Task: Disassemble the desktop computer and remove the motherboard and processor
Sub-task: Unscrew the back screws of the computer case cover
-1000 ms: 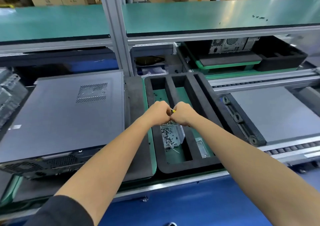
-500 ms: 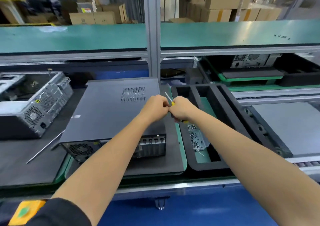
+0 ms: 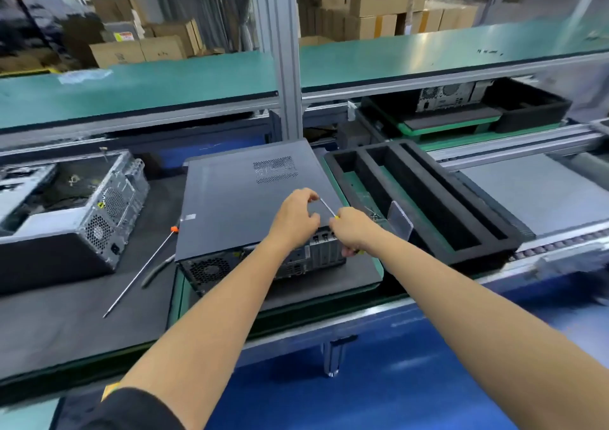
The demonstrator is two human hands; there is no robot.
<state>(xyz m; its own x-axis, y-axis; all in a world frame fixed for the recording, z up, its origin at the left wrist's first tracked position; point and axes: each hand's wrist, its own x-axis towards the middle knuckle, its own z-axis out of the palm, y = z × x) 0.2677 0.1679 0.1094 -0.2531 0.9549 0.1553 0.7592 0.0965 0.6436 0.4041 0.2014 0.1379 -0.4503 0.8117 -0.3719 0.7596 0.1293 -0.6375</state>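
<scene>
A dark grey desktop computer (image 3: 244, 199) lies flat on a black mat, its cover closed and its rear panel with fan grille facing me. Both hands hover over its near right corner. My right hand (image 3: 354, 230) grips the yellow handle of a small screwdriver (image 3: 328, 208). Its thin metal shaft points up and left to my left hand (image 3: 296, 220), whose fingertips pinch the shaft's tip.
An opened silver computer case (image 3: 82, 212) stands at the left. A long orange-tipped rod (image 3: 141, 271) lies on the mat between the two cases. A black foam tray (image 3: 438, 199) with long slots sits to the right, beside a roller conveyor (image 3: 543, 192).
My view has swung left from the foam tray to the computer. Both hands moved with the screwdriver from over the tray to the computer's near right corner.
</scene>
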